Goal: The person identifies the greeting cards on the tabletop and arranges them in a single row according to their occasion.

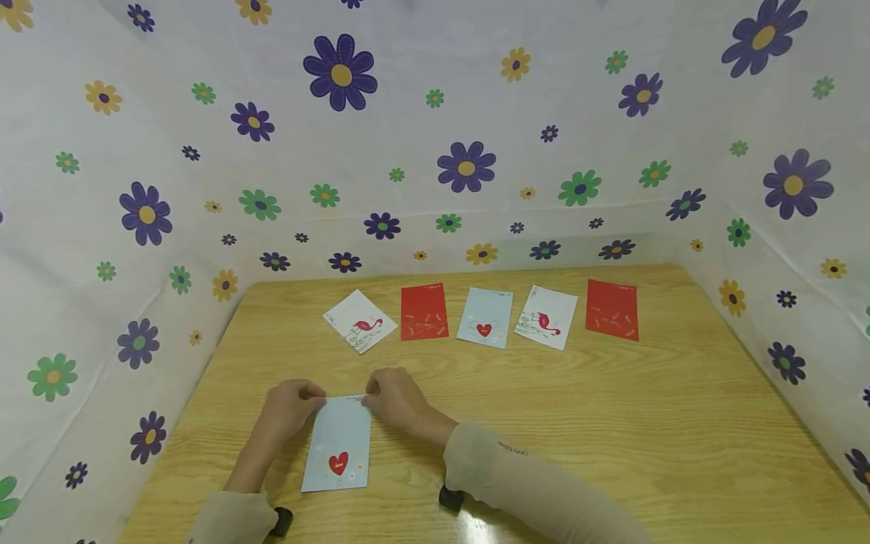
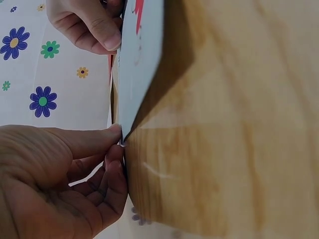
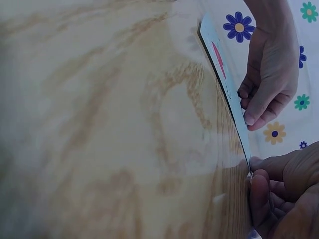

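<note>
Card [image 1: 337, 434], pale blue with a red heart [image 1: 338, 463] toward its near edge and small print [image 1: 356, 399] at its far edge, is at the near left of the wooden table [image 1: 544, 423]. Left hand [image 1: 290, 409] and right hand [image 1: 396, 397] pinch its far corners; five cards [image 1: 485, 308] lie beyond.

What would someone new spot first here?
Probably the light blue card with its red heart, toward the near left of the table, where the left hand and right hand pinch its far corners. Farther back, five cards lie in a row, two bright red. Behind them, a big purple flower shows high on the white cloth.
</note>
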`<action>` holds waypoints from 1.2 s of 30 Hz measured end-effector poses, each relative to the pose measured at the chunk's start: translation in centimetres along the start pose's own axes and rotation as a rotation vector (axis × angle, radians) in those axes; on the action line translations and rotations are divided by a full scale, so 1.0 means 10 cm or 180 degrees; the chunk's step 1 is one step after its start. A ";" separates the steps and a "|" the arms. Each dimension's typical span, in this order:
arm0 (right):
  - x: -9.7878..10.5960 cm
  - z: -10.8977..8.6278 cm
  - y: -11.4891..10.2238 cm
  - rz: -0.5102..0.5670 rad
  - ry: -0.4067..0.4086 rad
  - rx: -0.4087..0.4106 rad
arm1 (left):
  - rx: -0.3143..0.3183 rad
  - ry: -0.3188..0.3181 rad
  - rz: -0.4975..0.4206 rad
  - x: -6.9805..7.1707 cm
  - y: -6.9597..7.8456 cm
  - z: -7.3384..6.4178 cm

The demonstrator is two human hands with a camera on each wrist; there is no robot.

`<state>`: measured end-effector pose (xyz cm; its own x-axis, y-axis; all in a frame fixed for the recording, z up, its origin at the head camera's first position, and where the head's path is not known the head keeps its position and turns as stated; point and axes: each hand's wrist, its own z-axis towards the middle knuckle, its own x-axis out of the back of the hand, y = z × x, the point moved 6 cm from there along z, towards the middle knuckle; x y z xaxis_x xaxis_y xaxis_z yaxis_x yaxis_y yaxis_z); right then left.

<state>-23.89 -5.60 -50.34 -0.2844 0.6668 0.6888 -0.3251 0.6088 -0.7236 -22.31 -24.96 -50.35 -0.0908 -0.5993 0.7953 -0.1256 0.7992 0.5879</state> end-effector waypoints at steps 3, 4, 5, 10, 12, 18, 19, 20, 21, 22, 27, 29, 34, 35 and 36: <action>0.00 0.00 0.02 0.0066 -0.0014 -0.0005 | -0.0003 0.0003 0.0008 0.00 0.00 0.00; 0.00 -0.01 0.03 0.0100 -0.0025 -0.0014 | 0.0005 0.0000 0.0007 0.00 0.00 0.00; 0.00 0.00 0.04 0.0133 -0.0033 -0.0021 | 0.0006 -0.0002 0.0005 0.00 0.00 0.00; 0.03 0.00 0.07 0.0371 -0.0085 -0.0033 | -0.0013 -0.0025 -0.0021 0.02 -0.01 -0.01; 0.04 -0.01 0.09 0.0518 -0.0147 -0.0049 | -0.0036 -0.0032 -0.0033 0.03 -0.01 -0.02; 0.10 -0.06 0.12 0.0960 -0.0425 -0.0178 | -0.0045 -0.0053 -0.0049 0.09 0.05 -0.03; 0.11 -0.07 0.12 0.0990 -0.0463 -0.0185 | -0.0041 -0.0048 -0.0051 0.11 0.06 -0.03; 0.12 -0.08 0.12 0.1008 -0.0502 -0.0186 | -0.0063 -0.0037 -0.0052 0.13 0.08 -0.02; 0.14 -0.10 0.12 0.1024 -0.0538 -0.0184 | -0.0074 -0.0023 -0.0053 0.14 0.10 -0.02; 0.15 -0.11 0.12 0.1039 -0.0574 -0.0184 | -0.0085 -0.0005 -0.0065 0.16 0.12 -0.02; 0.26 -0.17 0.17 0.1055 -0.0614 -0.0186 | -0.0270 0.0126 -0.0055 0.24 0.26 -0.01; 0.33 -0.18 0.20 0.1051 -0.0580 -0.0190 | -0.0339 0.0158 -0.0066 0.25 0.33 0.00; 0.58 -0.22 0.26 0.1029 -0.0457 -0.0131 | -0.0431 0.0181 -0.0115 0.25 0.49 0.04; 0.63 -0.23 0.27 0.1018 -0.0426 -0.0112 | -0.0454 0.0187 -0.0126 0.25 0.53 0.05; 0.69 -0.24 0.28 0.1002 -0.0398 -0.0094 | -0.0487 0.0191 -0.0134 0.25 0.57 0.06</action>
<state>-24.61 1.76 -47.74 -0.4757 0.7673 0.4301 -0.1780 0.3949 -0.9013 -23.79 -21.92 -45.14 -0.0288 -0.6321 0.7743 0.0241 0.7740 0.6327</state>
